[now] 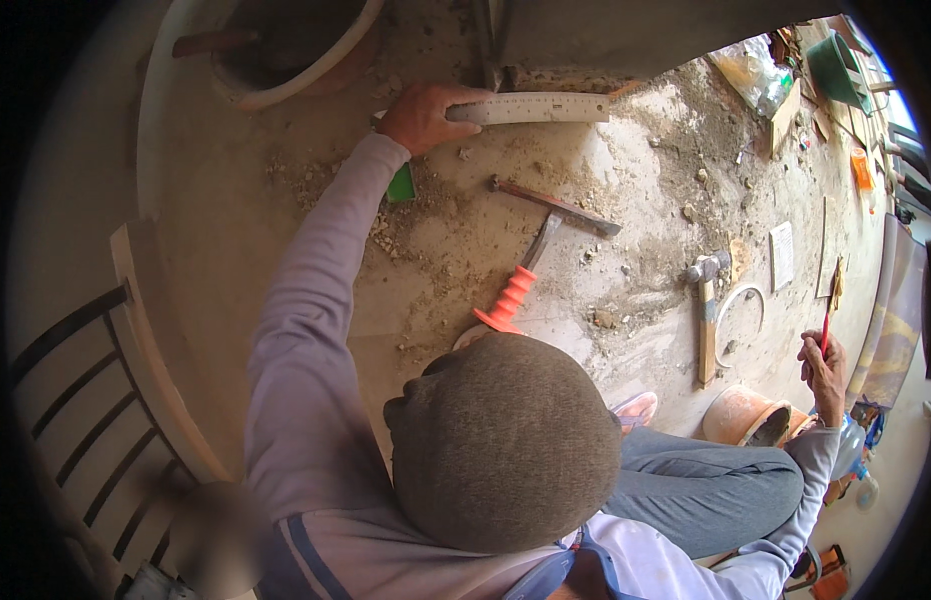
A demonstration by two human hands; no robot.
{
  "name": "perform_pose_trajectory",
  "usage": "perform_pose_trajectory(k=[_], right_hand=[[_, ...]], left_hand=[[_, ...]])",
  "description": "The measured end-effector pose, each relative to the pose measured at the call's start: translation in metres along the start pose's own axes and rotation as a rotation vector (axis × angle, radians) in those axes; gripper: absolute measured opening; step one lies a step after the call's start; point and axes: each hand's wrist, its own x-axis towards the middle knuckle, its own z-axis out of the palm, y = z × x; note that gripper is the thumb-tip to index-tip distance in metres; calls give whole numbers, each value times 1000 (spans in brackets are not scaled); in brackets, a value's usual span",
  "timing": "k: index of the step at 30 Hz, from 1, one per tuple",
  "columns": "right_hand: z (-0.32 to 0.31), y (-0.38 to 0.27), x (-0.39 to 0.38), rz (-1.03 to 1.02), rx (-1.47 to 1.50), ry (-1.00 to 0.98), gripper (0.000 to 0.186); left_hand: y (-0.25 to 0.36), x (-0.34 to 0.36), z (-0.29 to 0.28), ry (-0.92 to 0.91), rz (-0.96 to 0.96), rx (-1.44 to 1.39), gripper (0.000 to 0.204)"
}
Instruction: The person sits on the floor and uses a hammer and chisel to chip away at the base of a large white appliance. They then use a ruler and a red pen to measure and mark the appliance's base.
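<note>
My left hand (423,117) reaches far forward, thumb and fingers closed on the left end of a pale metal ruler (551,108). The ruler lies along the foot of a dark panel. Under my left wrist is a green object (401,184), partly hidden. Out at the right, my right hand (824,375) grips a slim red pencil or pen (827,328). Between my hands lies a chisel with an orange-red ribbed grip (511,298); its shaft meets a rusty bar (556,205), and I cannot tell whether they are joined. A wooden-handled hammer (707,320) rests farther right.
Rubble and dust cover the floor (646,270). A round tub (361,45) stands far left, a dark rail (76,325) near left. An orange-brown bucket (741,412) lies by my right knee; a green bucket (836,72) is far right. A rounded brown cloth-covered shape (506,445) blocks the lower middle.
</note>
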Motion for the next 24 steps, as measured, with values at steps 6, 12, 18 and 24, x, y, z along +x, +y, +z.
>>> perform_pose_trajectory(k=[6,12,18,24], right_hand=[[5,-10,-2,6,-49,-5,28],[7,-11,2,-1,-16,-20,25],[7,-8,7,8,-46,-36,25],[12,-18,6,27,-36,-46,27]], left_hand=[[-9,0,8,40,67,7,49],[-9,1,3,-38,47,0,54],[-3,0,2,-32,15,-45,53],[0,-1,-2,-36,12,-24,51]])
